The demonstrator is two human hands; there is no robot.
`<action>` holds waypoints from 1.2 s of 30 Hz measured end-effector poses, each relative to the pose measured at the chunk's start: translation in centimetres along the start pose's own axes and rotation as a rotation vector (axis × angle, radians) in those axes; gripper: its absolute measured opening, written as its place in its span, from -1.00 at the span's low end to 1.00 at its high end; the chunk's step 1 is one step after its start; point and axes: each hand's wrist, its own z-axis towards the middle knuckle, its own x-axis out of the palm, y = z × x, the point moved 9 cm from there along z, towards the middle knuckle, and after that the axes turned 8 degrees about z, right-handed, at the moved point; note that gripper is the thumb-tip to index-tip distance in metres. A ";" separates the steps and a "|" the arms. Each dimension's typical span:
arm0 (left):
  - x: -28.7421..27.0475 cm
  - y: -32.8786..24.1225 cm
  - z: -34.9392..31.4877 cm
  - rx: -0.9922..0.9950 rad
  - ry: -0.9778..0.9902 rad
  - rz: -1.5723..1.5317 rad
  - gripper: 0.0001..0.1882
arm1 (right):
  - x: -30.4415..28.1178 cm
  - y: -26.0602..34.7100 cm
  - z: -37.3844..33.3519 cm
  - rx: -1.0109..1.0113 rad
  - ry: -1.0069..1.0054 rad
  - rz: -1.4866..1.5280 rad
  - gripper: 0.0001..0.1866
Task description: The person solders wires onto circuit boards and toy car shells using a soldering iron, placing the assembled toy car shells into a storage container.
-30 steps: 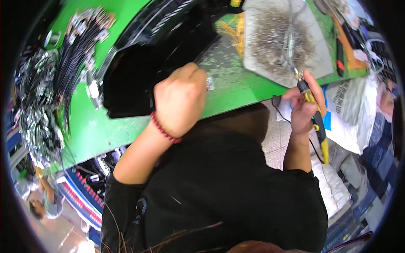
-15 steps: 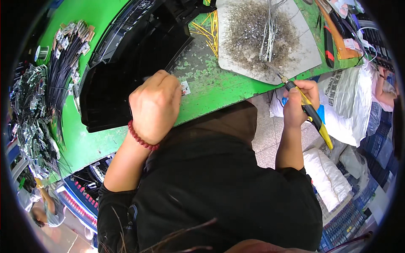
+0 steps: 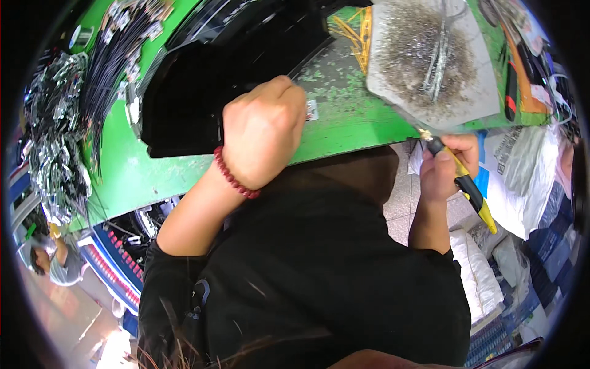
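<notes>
My right hand (image 3: 444,169) grips a yellow-and-black soldering iron (image 3: 468,186) beyond the bench's near edge. Its blurred tip points up and left, near the close corner of a dirty whitish board (image 3: 485,104). Silvery solder strands (image 3: 437,55) lie across the dark residue on that board. My left hand (image 3: 265,126), with a red bead bracelet on the wrist, is closed beside a large black plastic housing (image 3: 190,98). The back of the hand hides its fingers and whatever they hold. A small white label (image 3: 312,111) lies just right of it.
Thin yellow strips (image 3: 362,40) lie between housing and board on the green bench (image 3: 344,132). Bundled black wires (image 3: 107,74) and silvery parts (image 3: 55,123) crowd the left. A red-and-black tool (image 3: 511,92) lies right; white sacks (image 3: 516,184) stand below. Another person (image 3: 61,264) is far left.
The whole view has shifted. The soldering iron's tip has moved off the solder strands, leftward and closer to me, to the board's near corner. My left hand stays closed beside the housing.
</notes>
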 end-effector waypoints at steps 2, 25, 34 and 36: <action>-0.1 0.1 -0.1 -0.003 0.001 0.013 -0.91 | 3.3 -0.5 -0.5 0.073 0.096 0.048 -0.73; 0.4 0.7 0.0 0.011 0.081 -0.032 -0.95 | 8.6 -3.7 -0.5 0.227 0.291 0.041 -0.73; 0.3 0.7 0.0 0.015 0.068 -0.034 -0.95 | 8.0 -3.8 -0.6 0.211 0.203 0.090 -0.79; 0.3 0.7 0.0 0.018 0.063 -0.032 -0.94 | 8.0 -3.8 -0.4 0.230 0.207 0.160 -0.80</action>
